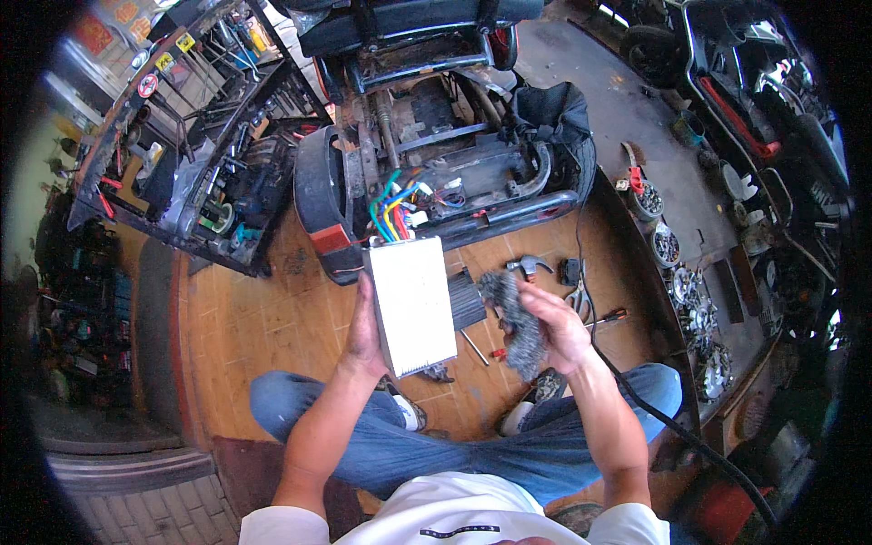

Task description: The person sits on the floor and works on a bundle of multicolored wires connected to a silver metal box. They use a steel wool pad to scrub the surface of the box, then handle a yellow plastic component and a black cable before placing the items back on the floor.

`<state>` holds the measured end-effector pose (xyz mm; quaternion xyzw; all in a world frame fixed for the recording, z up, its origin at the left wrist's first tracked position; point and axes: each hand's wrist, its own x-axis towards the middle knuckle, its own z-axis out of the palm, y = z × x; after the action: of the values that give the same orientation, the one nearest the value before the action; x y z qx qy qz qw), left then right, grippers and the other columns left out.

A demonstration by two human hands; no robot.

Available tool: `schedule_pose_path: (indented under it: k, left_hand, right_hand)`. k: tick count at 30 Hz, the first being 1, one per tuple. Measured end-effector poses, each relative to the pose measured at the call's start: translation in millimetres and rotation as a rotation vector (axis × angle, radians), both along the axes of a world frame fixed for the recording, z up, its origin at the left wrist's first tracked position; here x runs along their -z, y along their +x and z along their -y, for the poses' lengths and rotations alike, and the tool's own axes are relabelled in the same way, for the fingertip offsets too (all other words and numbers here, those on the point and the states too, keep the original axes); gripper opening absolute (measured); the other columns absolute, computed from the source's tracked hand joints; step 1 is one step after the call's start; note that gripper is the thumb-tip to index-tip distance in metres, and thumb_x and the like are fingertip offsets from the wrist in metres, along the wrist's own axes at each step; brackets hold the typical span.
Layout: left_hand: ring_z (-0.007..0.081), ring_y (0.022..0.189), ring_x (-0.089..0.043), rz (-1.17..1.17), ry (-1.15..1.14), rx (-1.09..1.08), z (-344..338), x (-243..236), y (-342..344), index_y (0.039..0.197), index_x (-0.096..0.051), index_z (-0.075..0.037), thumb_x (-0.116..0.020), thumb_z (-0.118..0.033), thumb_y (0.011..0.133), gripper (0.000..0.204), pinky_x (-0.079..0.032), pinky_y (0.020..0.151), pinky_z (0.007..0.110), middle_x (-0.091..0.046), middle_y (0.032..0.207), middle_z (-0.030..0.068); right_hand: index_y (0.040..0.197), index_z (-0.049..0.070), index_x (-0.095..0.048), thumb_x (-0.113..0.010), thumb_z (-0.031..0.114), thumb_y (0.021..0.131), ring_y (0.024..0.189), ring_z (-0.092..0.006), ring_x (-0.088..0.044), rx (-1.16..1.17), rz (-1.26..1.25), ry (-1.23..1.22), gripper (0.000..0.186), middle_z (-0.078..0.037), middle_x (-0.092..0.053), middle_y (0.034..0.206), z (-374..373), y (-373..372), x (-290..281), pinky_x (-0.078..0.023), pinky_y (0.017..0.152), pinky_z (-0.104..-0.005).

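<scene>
My left hand grips the left side of a white-looking, box-shaped motor controller, tilted up in front of me. Green, yellow, red and blue wires with loose connectors fan out of its far end. My right hand is closed on a fuzzy grey rag, held just right of the controller and apart from it. On the floor behind them lies a dark ribbed block, partly hidden by the controller. Beyond stands the opened rear frame of a small vehicle.
A hammer, scissors and a screwdriver lie on the floor at right. A black cable runs past my right knee. Bowls of bolts stand on a metal surface at right. A cluttered tool rack stands left.
</scene>
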<state>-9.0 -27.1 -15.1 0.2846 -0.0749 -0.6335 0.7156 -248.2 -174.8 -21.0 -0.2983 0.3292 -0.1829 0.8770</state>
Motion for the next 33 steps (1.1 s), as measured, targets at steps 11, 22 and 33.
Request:
schedule_pose_path:
  k: [11, 22, 33]
  left_hand:
    - [0.0399, 0.129, -0.058, 0.027, -0.084, -0.109, -5, -7, 20, 0.158, -0.037, -0.012, -0.043, -0.074, 0.098, 0.086, -0.051, 0.106, 0.055, -0.054, 0.148, 0.0169]
    - [0.0323, 0.125, -0.062, 0.056, 0.001, -0.171, -2, 4, 21, 0.156, -0.042, -0.011, -0.04, -0.07, 0.101, 0.081, -0.053, 0.104, 0.053, -0.057, 0.145, 0.0152]
    - [0.0383, 0.122, -0.064, -0.055, -0.044, -0.073, -1, 7, 19, 0.152, -0.046, -0.006, -0.045, -0.069, 0.1, 0.082, -0.055, 0.101, 0.052, -0.06, 0.141, 0.0193]
  right_hand:
    - [0.13, -0.001, -0.058, -0.073, 0.004, 0.093, 0.106, -0.0236, -0.068, 1.285, -0.639, -1.586, 0.04, -0.018, -0.071, 0.119, 122, 3, -20, -0.053, 0.094, -0.0332]
    - [0.136, 0.0, -0.055, -0.063, 0.01, 0.102, 0.099, -0.0222, -0.061, 1.261, -0.272, -1.493, 0.037, -0.016, -0.064, 0.121, 171, -24, -6, -0.051, 0.09, -0.0344]
    - [0.114, -0.003, -0.067, -0.059, 0.01, 0.088, 0.091, -0.0268, -0.072, 0.018, -0.642, -1.059, 0.03, -0.018, -0.074, 0.1, 105, -26, 181, -0.055, 0.085, -0.0371]
